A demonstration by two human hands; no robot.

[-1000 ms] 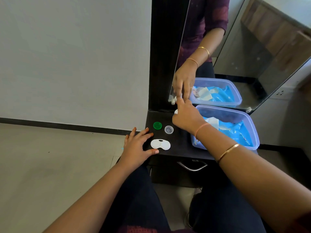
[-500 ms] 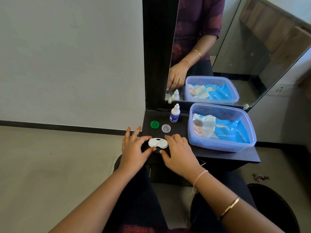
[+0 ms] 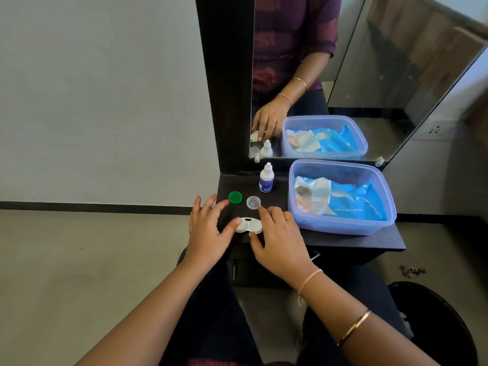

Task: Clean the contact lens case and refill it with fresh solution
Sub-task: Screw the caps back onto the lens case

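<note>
The right hand (image 3: 280, 241) has come back from the solution bottle (image 3: 266, 178) by the mirror (image 3: 369, 75) and now sits at the lens case (image 3: 249, 225), where it was already settling half a second ago. The left hand (image 3: 208, 233) has barely shifted.

The bottle stands upright and capped at the back of the dark worktop (image 3: 330, 240), close to the mirror's foot. In front of it lie two loose caps, side by side and apart: a green cap (image 3: 235, 197) and a clear cap (image 3: 253, 202). Neither hand covers them.

The white case lies flat near the front edge, between the two hands, both wells uncapped. I cannot tell whether they hold liquid.

The left hand's grip is spread, fingers fanned over the worktop's left edge, thumb tip against the case's left end. The right hand's grip is also spread: its thumb meets the case's near right edge, and its forefinger ends just beside the clear cap.

To the right stands a translucent blue tub (image 3: 343, 228), without a lid. Inside it lies a blue pack of baby wipes (image 3: 351, 199), crumpled.
</note>
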